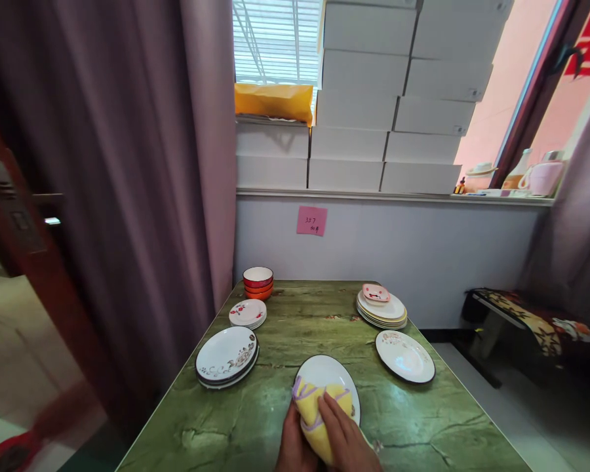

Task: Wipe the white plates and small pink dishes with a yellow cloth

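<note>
A white plate (323,368) with a dark rim is at the front middle of the table, tilted slightly. A yellow cloth (311,408) with purple edging lies bunched over its near part. My right hand (345,435) is closed on the cloth and presses it against the plate, its fingers together. At the near left side, my left hand (295,440) grips the plate's edge beside the cloth; its fingertips are hidden.
Stacked flowered plates (223,357), small plates (246,312) and red-orange bowls (258,282) stand along the table's left side. On the right are an oval plate (405,357) and a plate stack (391,313) topped by a pink dish (375,293). A curtain (177,196) hangs left.
</note>
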Tool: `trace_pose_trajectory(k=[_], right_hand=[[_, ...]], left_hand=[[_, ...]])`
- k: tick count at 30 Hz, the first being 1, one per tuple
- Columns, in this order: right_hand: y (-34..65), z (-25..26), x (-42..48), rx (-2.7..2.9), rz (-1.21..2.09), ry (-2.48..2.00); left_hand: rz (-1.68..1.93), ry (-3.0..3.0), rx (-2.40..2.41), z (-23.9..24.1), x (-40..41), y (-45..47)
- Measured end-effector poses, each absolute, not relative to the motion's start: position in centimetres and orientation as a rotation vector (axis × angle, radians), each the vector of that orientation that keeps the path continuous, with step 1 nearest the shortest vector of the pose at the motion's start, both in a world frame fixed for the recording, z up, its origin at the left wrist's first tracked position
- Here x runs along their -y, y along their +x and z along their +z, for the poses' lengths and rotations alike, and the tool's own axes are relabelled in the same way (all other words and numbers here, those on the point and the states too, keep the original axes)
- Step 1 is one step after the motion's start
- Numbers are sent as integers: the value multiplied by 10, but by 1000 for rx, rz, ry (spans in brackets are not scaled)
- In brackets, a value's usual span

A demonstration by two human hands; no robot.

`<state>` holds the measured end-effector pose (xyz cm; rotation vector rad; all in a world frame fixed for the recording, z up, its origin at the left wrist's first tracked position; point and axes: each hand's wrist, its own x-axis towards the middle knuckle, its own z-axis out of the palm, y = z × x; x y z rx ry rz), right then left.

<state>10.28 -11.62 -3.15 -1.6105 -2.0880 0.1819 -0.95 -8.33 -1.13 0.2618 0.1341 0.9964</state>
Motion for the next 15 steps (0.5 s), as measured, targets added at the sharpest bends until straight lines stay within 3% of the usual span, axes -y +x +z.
trace_pose_trajectory(k=[4, 8, 15], right_hand=[[117, 4, 122, 2231, 244, -1424], [119, 43, 121, 2139, 82, -1440], [120, 49, 110, 1917, 18, -1598]], left_hand=[[925, 270, -217, -7, 88, -10], [926, 271, -214, -4, 88, -11], [1063, 271, -163, 8, 92, -6]])
